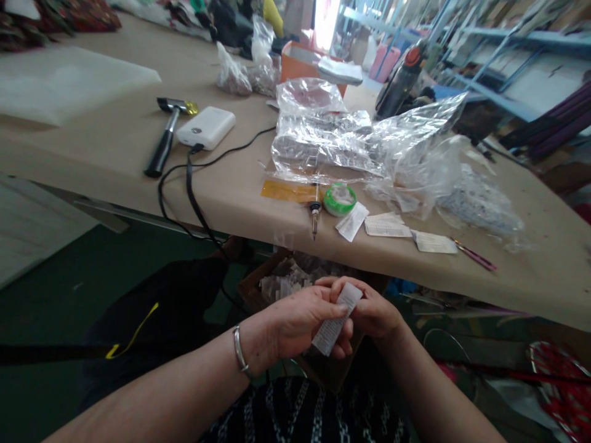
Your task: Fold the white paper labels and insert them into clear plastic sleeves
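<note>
l hand pinches printed slip, thumb on top; r hand curled at its upper end, can't tell if it's gripping. slip's off the table, below the front edge, approx over box. imo: light thumb pressure, support both ends, keep it flat, avoid creasing.

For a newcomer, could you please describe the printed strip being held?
Find the brown table, then, in front of its near edge, the left hand and right hand. They hold the pale printed strip; similar slips lie on the table.
</note>
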Available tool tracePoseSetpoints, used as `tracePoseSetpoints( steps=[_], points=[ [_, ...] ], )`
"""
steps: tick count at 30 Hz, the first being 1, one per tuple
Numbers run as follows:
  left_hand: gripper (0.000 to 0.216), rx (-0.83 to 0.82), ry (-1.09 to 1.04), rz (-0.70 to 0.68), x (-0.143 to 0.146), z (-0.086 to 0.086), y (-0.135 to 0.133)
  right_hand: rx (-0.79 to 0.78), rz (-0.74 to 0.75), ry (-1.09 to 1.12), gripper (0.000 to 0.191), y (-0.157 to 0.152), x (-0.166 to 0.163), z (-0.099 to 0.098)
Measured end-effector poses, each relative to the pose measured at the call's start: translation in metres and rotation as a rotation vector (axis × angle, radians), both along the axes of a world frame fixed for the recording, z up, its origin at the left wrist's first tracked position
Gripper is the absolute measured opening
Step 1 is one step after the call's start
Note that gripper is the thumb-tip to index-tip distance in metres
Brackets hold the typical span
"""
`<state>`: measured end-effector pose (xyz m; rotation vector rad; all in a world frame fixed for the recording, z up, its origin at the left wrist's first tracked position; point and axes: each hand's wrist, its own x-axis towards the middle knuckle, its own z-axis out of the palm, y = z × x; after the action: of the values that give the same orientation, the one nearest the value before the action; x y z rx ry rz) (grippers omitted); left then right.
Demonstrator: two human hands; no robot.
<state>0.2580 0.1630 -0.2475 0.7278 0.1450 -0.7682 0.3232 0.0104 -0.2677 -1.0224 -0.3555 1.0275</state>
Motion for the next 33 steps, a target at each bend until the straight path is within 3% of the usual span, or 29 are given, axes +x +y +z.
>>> tracePoseSetpoints(
  steps=[6, 9, 11, 14, 17, 19, 24, 33],
  points=[
    [0.022, 0.065, 0.003, 0.009, -0.002, -0.003, -0.002, 0.011, -0.049, 0.049, 0.024, 0.004, -0.004, -0.007],
    [0.021, 0.110, 0.008, 0.045, -0.002, -0.001, -0.002, -0.084, -0.097, -0.043, 0.031, 0.004, -0.005, -0.006],
    [0.020, 0.138, 0.022, 0.092, -0.001, 0.001, -0.001, -0.184, -0.210, -0.209, 0.036, 0.002, -0.005, -0.002],
    [0.018, 0.166, 0.049, 0.172, -0.001, 0.005, 0.000, -0.377, -0.367, -0.655, 0.032, -0.002, -0.007, 0.009],
    [0.017, 0.179, 0.054, 0.216, -0.001, 0.006, 0.001, -0.548, -0.380, -1.098, 0.031, -0.003, -0.009, 0.019],
    [0.018, 0.192, 0.048, 0.228, -0.001, 0.005, 0.000, -0.606, -0.363, -1.232, 0.031, 0.000, -0.011, 0.021],
    [0.021, 0.180, 0.069, 0.262, -0.001, 0.004, 0.001, -0.640, -0.375, -1.247, 0.032, 0.008, -0.014, 0.019],
    [0.019, 0.157, 0.037, 0.327, -0.002, 0.004, 0.009, -0.577, -0.390, -0.964, 0.032, 0.023, -0.012, 0.018]
  ],
)
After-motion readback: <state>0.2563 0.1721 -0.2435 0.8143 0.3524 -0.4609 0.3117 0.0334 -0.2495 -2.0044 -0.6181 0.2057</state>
